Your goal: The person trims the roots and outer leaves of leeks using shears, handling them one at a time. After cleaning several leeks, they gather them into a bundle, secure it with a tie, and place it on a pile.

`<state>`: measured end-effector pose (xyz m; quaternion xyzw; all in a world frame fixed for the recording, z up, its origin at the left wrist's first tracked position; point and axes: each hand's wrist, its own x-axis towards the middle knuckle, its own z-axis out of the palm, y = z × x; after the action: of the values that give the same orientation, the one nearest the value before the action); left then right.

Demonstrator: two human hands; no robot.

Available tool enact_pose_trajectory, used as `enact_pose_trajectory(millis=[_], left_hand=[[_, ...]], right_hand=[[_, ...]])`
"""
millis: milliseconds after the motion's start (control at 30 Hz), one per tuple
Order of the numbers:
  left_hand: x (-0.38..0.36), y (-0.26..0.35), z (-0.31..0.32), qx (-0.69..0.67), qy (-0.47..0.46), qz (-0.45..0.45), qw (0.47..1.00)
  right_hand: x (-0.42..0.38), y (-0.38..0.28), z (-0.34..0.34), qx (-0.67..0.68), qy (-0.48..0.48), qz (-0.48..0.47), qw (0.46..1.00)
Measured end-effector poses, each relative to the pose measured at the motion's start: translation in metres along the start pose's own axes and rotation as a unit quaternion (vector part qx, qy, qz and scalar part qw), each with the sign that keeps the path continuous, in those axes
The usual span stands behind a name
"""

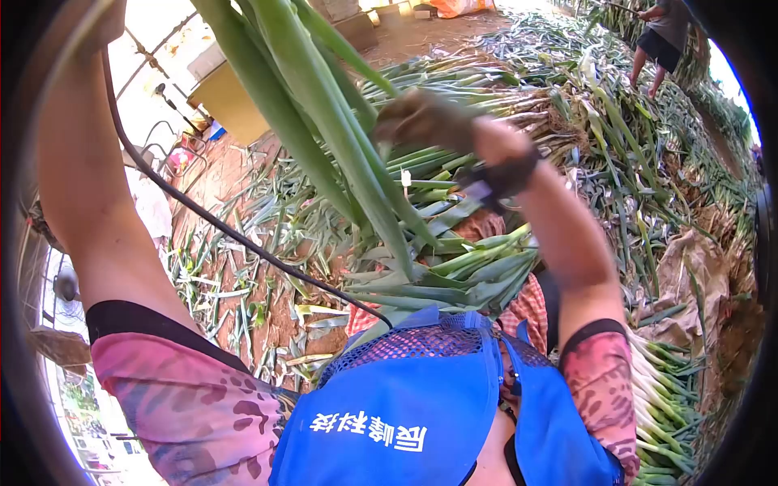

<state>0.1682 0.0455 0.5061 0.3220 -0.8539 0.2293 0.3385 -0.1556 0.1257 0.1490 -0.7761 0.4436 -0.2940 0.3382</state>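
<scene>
Large green onions (324, 121) hang in a bunch from the top edge, leaves pointing down; what holds their upper end is out of frame. My left arm is raised along the left side, its hand beyond the frame. Beside the leaves is my right hand (429, 121), in a brown glove and smeared by motion, so whether its fingers grip a leaf does not show. A dark band circles the right wrist. More green onions (478, 271) lie across my lap, over red checked cloth.
A wide heap of green onions (519, 97) covers the ground ahead. Loose leaves (243, 283) litter the soil at left. Trimmed white-stemmed onions (660, 397) lie at lower right, near a crumpled sack (689, 275). A dark cable (235, 235) crosses the view. Another person (660, 40) stands far right.
</scene>
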Motion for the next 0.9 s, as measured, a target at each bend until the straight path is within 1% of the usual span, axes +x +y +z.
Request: enact_pose_trajectory(millis=[33,67,100,167,233,300,367,400,467,500,533,567,600,667,700,733,767,800,833,900], left_hand=[[0.001,0.002,0.002,0.0,-0.002,-0.002,1.0],[0.001,0.006,0.005,-0.001,-0.002,-0.003,1.0],[-0.002,0.006,0.011,-0.003,-0.005,-0.003,1.0],[-0.002,0.009,0.02,-0.003,-0.002,-0.008,1.0],[-0.003,0.008,0.027,-0.01,0.001,-0.013,1.0],[-0.002,0.008,0.031,-0.017,0.004,-0.017,1.0],[0.0,0.008,0.034,-0.022,0.004,-0.02,1.0],[0.0,0.008,0.035,-0.026,0.005,-0.023,0.999],[0.001,0.006,0.04,-0.03,0.005,-0.027,0.999],[0.003,0.006,0.04,-0.033,0.006,-0.028,0.999],[0.002,0.007,0.041,-0.038,0.01,-0.031,0.999],[0.004,0.006,0.043,-0.044,0.017,-0.031,0.998],[0.013,0.005,0.043,-0.05,0.017,-0.028,0.998],[0.015,0.009,0.042,-0.064,0.031,-0.021,0.997],[0.018,0.016,0.042,-0.075,0.039,-0.014,0.996],[0.021,0.025,0.042,-0.088,0.048,-0.006,0.995],[0.024,0.041,0.041,-0.105,0.06,0.004,0.993],[0.026,0.063,0.038,-0.129,0.07,0.015,0.989],[0.029,0.086,0.037,-0.161,0.074,0.024,0.984],[0.036,0.136,0.043,-0.238,0.05,0.037,0.969]], right_hand=[[0.032,0.035,0.032,0.051,-0.048,0.015,0.997],[0.055,0.069,0.071,0.114,0.014,-0.059,0.992],[0.061,0.086,0.095,0.284,0.02,-0.084,0.955],[0.009,0.048,0.085,0.367,0.092,-0.065,0.923],[0.003,0.06,0.075,0.467,0.052,-0.039,0.882],[-0.008,0.066,0.063,0.469,0.042,-0.003,0.882],[-0.027,0.057,0.045,0.369,0.06,0.048,0.926],[-0.036,0.068,0.046,0.343,0.103,0.017,0.933],[-0.06,0.109,0.04,0.324,0.112,-0.003,0.939],[-0.079,0.124,0.032,0.198,0.139,0.009,0.97],[-0.109,0.123,0.018,0.027,0.188,0.031,0.981],[-0.138,0.119,0.01,0.051,0.246,0.062,0.966],[-0.166,0.107,-0.013,0.034,0.231,0.14,0.962],[-0.23,0.094,-0.03,-0.024,0.271,0.187,0.944],[-0.269,0.127,-0.037,-0.105,0.205,0.268,0.935],[-0.301,0.124,-0.037,-0.254,0.163,0.331,0.894],[-0.325,0.106,-0.037,-0.214,0.126,0.429,0.869],[-0.348,0.104,-0.035,-0.293,0.181,0.391,0.854],[-0.368,0.102,-0.033,-0.372,0.23,0.351,0.828],[-0.372,0.059,-0.038,-0.458,0.35,0.252,0.777]])
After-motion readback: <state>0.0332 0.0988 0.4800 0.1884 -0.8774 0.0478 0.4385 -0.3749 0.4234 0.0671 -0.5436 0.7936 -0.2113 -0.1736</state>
